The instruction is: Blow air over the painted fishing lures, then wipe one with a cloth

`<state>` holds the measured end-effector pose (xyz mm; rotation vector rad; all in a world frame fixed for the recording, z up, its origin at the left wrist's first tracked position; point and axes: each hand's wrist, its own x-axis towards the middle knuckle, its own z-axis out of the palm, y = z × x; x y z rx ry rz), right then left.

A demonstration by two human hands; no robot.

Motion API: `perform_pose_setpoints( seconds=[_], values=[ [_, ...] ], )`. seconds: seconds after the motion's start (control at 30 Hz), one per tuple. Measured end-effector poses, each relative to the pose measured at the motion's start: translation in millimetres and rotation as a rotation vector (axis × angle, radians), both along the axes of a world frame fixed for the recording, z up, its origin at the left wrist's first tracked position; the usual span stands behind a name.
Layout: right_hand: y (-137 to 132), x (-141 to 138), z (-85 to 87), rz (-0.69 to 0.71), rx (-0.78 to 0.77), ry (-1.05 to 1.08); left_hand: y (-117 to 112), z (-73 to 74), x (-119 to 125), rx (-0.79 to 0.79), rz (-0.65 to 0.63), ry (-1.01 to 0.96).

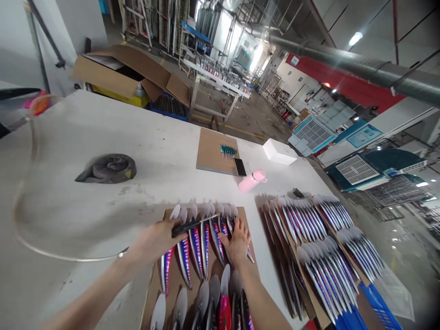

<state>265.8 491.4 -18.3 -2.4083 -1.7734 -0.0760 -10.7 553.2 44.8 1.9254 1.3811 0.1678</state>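
The left hand (153, 242) is closed around one end of a narrow dark bar (194, 225), which lies across the painted fishing lures (195, 245); what the bar is made of is hard to make out. The right hand (237, 243) is spread, its fingers (242, 231) resting flat on the lures. These slim, glossy bodies, striped pink and blue, lie side by side on a brown board (173, 286) with pale, translucent lips fanned outward. The bottom edge cuts off the nearest row. Silver-blue lures (330, 256) lie on stacked boards to the right on the white counter (165, 137). Farther up stand a pink bottle (252, 180) and a black phone (239, 167), while a dark grey coiled lump (106, 168) stays hard to identify.
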Motion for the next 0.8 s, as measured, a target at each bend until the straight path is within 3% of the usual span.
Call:
perform_pose_setpoints(
  seconds=[0.17,0.33,0.5,0.63,0.7,0.8],
  values=[
    [1,0,-0.1,0.008,0.015,-0.025,7,0.1,38,0.055,-0.087,0.014],
    [1,-1,-0.2,0.007,0.016,-0.026,1,1.0,34,0.050,-0.075,0.017],
    [0,5,-9.3,0.004,0.009,-0.012,-21,2.4,-18,0.029,0.053,-0.115],
    [0,10,-9.7,-0.010,-0.012,0.009,-54,-10.7,-74,0.011,0.079,-0.108],
    [1,0,-1.5,0.009,0.014,0.015,-69,-22.2,-98,0.043,0.114,-0.085],
    [-1,-42,13.6,0.145,0.050,0.029,-81,-38.7,-127,0.069,0.194,-0.073]
  ],
)
